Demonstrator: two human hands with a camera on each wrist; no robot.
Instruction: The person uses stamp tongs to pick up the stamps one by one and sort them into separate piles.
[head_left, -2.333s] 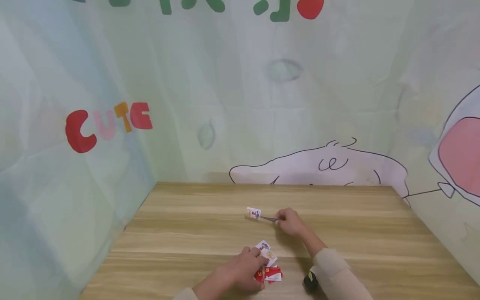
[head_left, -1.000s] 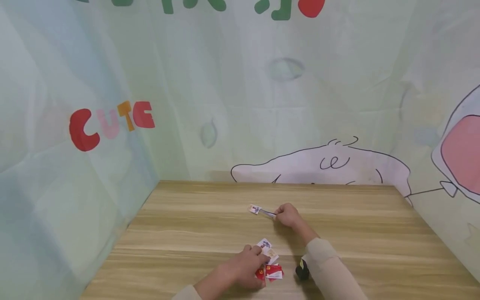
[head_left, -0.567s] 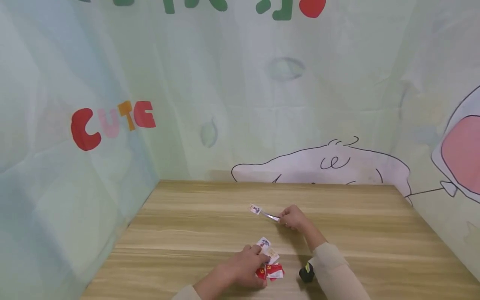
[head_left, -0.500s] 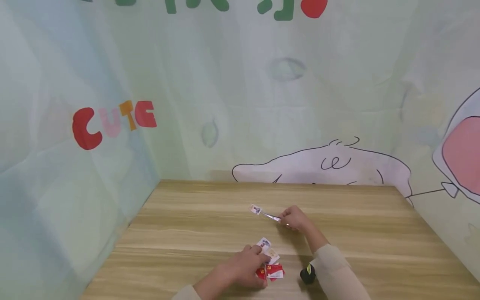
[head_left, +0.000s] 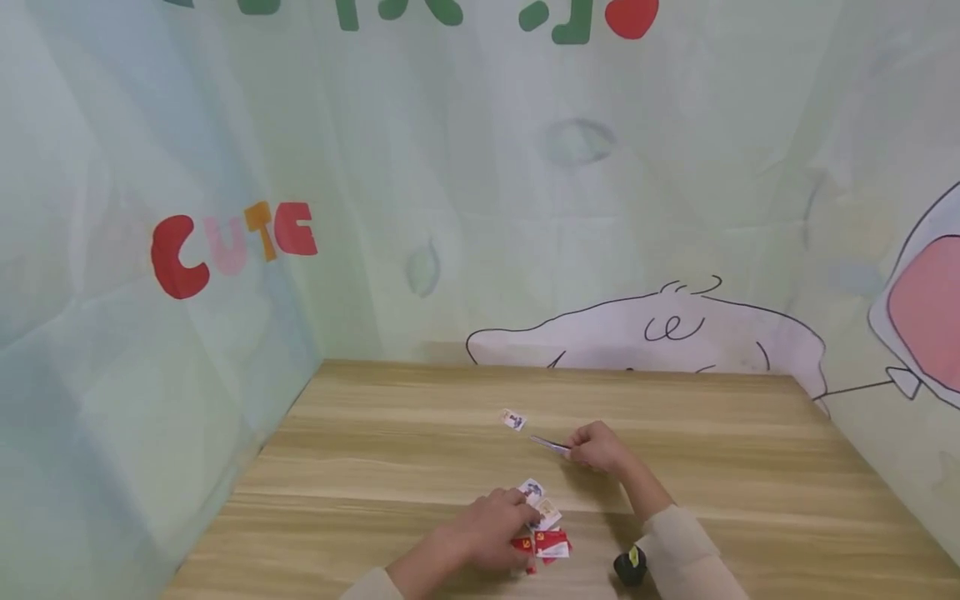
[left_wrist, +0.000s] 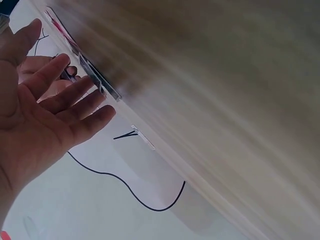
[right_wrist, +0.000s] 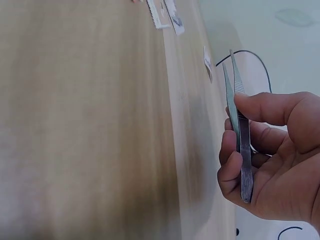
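Observation:
My right hand (head_left: 600, 448) grips metal tweezers (right_wrist: 241, 130) between thumb and fingers. Their two tips stand slightly apart with nothing between them. Just beyond the tips, a small white stamp (head_left: 513, 419) with a printed figure lies alone on the table. Nearer to me, my left hand (head_left: 491, 527) is over a loose group of stamps, its fingers loosely extended in the left wrist view. White stamps (head_left: 548, 514) lie by its fingertips and red stamps (head_left: 552, 543) by its thumb. The hand hides part of this group.
The wooden table (head_left: 360, 467) meets a printed cloth backdrop (head_left: 480, 208) at its back and left edges. A small black object (head_left: 630, 567) with a yellow-green mark is beside my right sleeve (head_left: 686, 550).
The tweezers held the far stamp at its edge; now they have let it go and drawn back to the right and nearer. The left hand has stayed by the group.

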